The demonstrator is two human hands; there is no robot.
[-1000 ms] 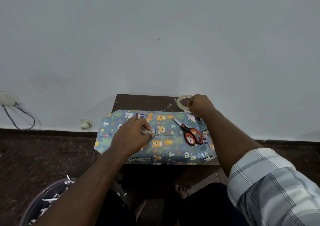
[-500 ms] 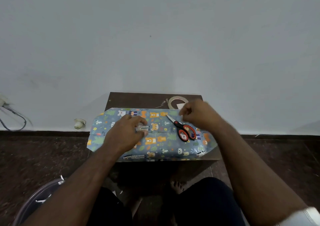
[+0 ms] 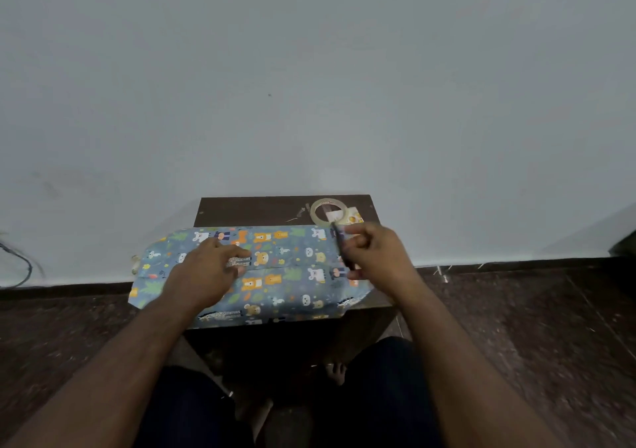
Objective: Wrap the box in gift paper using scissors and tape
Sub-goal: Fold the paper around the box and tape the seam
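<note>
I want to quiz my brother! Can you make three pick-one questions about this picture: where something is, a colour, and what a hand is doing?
1. Where is the tape?
A. On the floor
B. On the table, behind the box
C. In the left hand

2. What is the main colour of the paper?
A. Blue
B. Red
C. Plain white

3. What is the left hand doing?
A. Lifting the tape
B. Hanging beside the table
C. Pressing down on the paper

Answers:
1 B: the tape lies on the table, on the wall side of the box.
2 A: the paper is blue with little animals.
3 C: the left hand rests on top of the paper, fingers on the seam.
</note>
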